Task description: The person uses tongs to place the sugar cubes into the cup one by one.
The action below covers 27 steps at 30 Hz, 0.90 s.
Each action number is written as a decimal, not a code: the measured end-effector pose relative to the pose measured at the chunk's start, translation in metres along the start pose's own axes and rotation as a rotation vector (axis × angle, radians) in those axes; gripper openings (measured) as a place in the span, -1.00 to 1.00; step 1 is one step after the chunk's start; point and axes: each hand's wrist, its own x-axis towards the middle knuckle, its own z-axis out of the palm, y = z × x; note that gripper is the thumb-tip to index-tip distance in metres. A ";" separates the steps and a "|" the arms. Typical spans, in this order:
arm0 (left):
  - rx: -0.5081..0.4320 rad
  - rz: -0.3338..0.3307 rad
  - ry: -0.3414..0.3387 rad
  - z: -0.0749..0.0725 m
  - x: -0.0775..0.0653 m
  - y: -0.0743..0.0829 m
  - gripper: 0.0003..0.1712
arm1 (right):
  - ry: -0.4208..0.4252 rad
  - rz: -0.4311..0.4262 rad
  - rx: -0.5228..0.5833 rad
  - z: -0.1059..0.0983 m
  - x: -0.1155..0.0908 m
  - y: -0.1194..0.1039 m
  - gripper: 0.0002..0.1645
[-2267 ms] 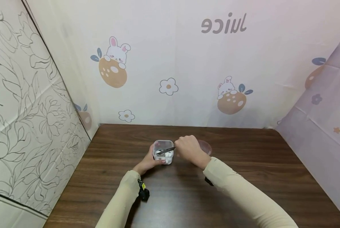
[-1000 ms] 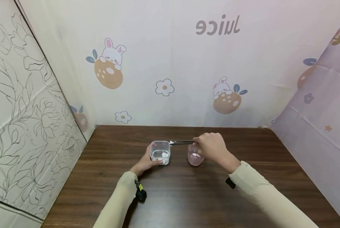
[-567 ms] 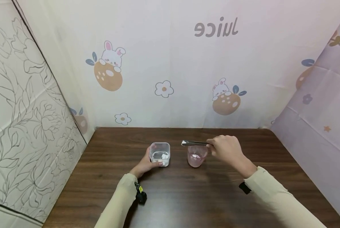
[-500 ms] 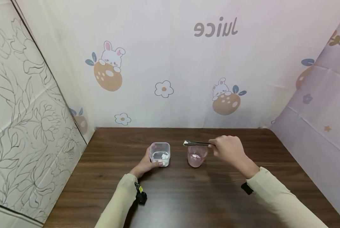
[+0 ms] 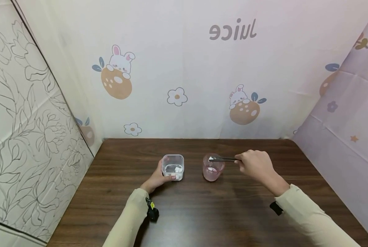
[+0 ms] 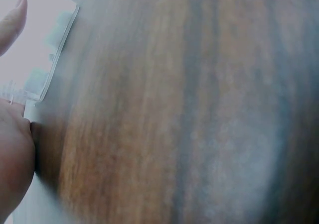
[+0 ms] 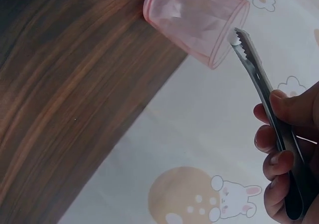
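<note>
My right hand (image 5: 256, 166) grips dark metal tongs (image 7: 276, 119) with serrated tips. Between those tips sits a small white piece (image 7: 234, 37), right at the rim of a pink see-through cup (image 7: 197, 22). In the head view the tongs' tips overlap the mouth of the cup (image 5: 211, 173), and something white lies inside it. My left hand (image 5: 157, 176) holds a clear square container (image 5: 173, 159) on the table, thumb along its near side. Several white pieces (image 5: 178, 169) lie in the bottom of that container.
The dark wooden table (image 5: 190, 212) reaches back to a wall sheet (image 5: 202, 68) printed with rabbits and flowers. A line-drawn floral panel (image 5: 33, 137) rises along the left side. The cup stands a short way right of the container.
My right hand has carried the tongs and white piece from the container rightward to the cup, lowering them lately at its rim. My left hand keeps its hold.
</note>
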 end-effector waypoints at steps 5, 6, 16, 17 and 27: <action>0.015 -0.016 0.014 0.000 0.001 -0.005 0.16 | -0.017 -0.017 -0.001 0.005 0.002 0.001 -0.94; 0.019 -0.020 0.015 0.000 0.001 -0.005 0.16 | -0.019 -0.019 0.000 0.006 0.003 0.001 -0.92; 0.024 -0.013 0.018 -0.001 0.004 -0.006 0.15 | -0.110 -0.036 -0.022 0.010 0.012 -0.006 -0.90; 0.021 -0.011 0.014 -0.001 0.002 -0.001 0.14 | -0.115 -0.042 -0.030 0.011 0.013 -0.007 -0.88; 0.027 -0.022 0.015 -0.001 0.004 -0.007 0.17 | -0.143 -0.113 -0.054 0.017 0.025 -0.010 -0.68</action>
